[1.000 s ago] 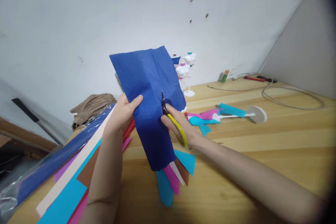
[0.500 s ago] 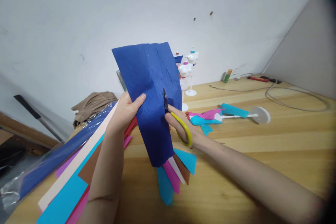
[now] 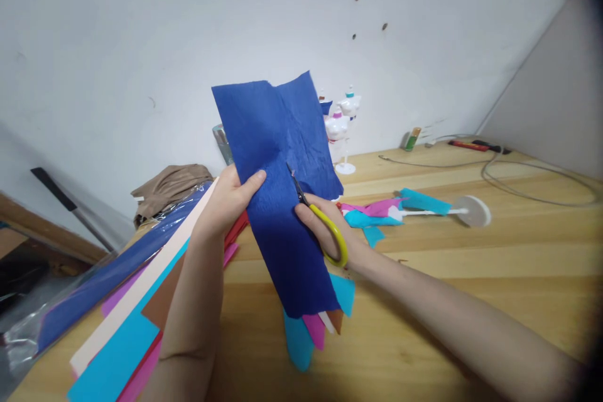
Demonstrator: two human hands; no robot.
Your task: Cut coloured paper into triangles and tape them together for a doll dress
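A large dark blue sheet [image 3: 264, 119] hangs upright in front of me, creased along its middle. My left hand [image 3: 235, 195] pinches its left edge, thumb on the near face and fingers hidden behind. My right hand [image 3: 325, 223] holds yellow-handled scissors [image 3: 340, 245], whose dark blades lie against the sheet near its centre. Part of the sheet stands out beyond the blades to the right. Below the sheet's lower edge, cut strips in light blue [image 3: 298, 345], pink, white and brown fan out on the wooden table [image 3: 424, 339].
Long coloured sheets [image 3: 117, 352] and a plastic-wrapped blue roll [image 3: 94, 295] lie at left, beside brown cloth [image 3: 172, 191]. Behind stand small white figures [image 3: 348, 103]. A dressed figure on a round-based stand [image 3: 471, 211] lies right, before a cable [image 3: 494, 179] and green bottle [image 3: 413, 138].
The blue sheet's lower end has swung right and down, covering more of the strips, and its right part has spread outward. The scissor blades have tilted to the left. The view has shifted slightly.
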